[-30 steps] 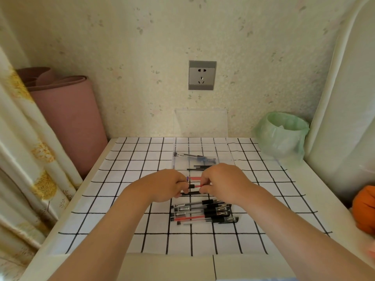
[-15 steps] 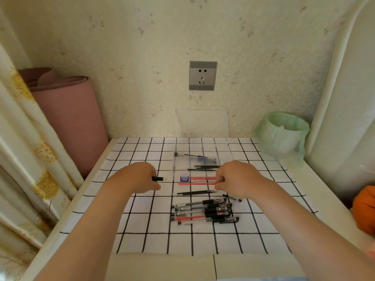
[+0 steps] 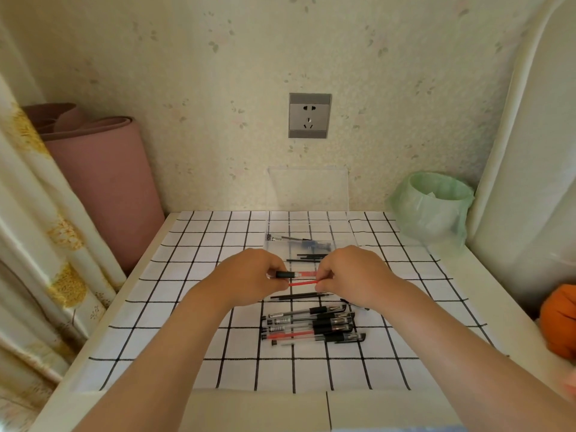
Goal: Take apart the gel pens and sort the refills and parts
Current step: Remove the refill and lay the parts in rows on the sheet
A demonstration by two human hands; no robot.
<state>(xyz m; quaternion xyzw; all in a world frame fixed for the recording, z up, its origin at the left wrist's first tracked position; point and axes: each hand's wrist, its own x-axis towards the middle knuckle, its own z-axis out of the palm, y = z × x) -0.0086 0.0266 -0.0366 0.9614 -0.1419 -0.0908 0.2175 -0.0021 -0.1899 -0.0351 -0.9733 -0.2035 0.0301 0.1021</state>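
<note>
My left hand pinches a short black pen piece above the checked cloth. My right hand pinches one end of a thin red refill, which points left toward the left hand. The two hands are close together over the near part of a clear compartment tray. That tray holds black refills, a blue part and a pen barrel. A black refill lies just below the hands. Several whole gel pens lie in a pile nearer to me.
The checked cloth covers a white table set against the wall. A clear lid leans on the wall behind the tray. A green-lined bin stands at the back right, a pink roll at the left, and an orange object at the right edge.
Half a second ago the hands were apart, the left holding the black piece, the right the red refill. They have moved back together over the tray.
</note>
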